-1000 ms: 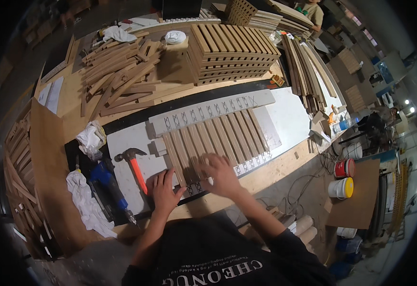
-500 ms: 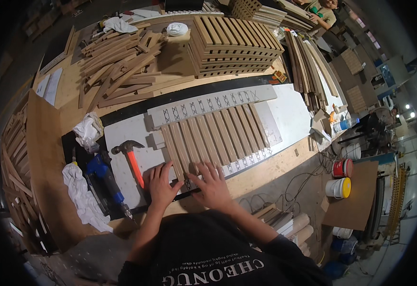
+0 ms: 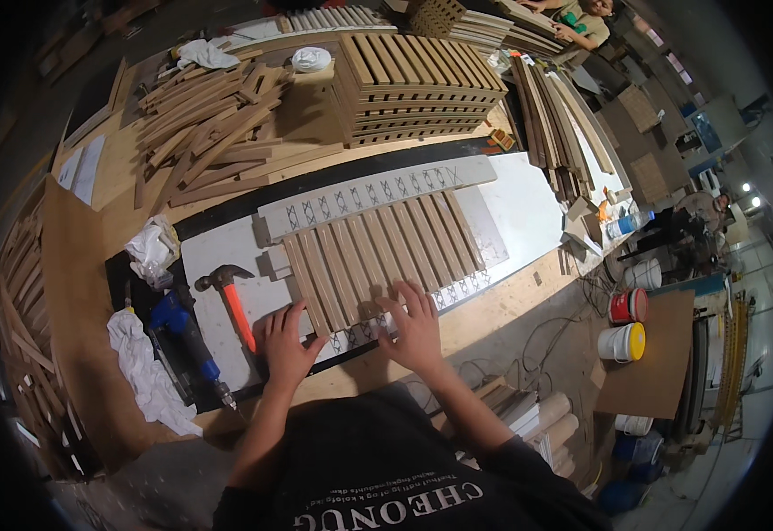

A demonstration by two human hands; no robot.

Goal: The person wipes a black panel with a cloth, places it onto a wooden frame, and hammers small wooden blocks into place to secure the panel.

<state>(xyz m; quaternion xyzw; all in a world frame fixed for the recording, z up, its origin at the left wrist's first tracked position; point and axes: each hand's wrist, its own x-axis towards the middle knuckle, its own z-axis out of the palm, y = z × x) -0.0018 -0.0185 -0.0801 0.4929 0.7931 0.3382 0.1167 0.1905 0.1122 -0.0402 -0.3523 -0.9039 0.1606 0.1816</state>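
Brown wooden slats (image 3: 378, 261) lie side by side in a row on the white worktop. Along their far ends runs a pale board (image 3: 378, 195) with dark crossed marks; a similar marked strip (image 3: 462, 290) shows along the near ends. My left hand (image 3: 289, 354) is open at the near left corner, its thumb by the end of the leftmost slat. Fingers apart, my right hand (image 3: 415, 334) touches the near ends toward the middle of the row, and nothing shows in its grasp. A claw hammer (image 3: 238, 310) with an orange handle lies just left of my left hand.
A blue power drill (image 3: 187, 332) and white cloths (image 3: 143, 367) lie at the left. Behind are a heap of loose slats (image 3: 205, 133) and a stack of slatted panels (image 3: 417, 88). Buckets (image 3: 627, 307) stand at the right; a person (image 3: 585, 26) is at the far right.
My right hand has moved rightward along the near ends of the slats. My left hand stays at the left corner. The whole view has shifted slightly.
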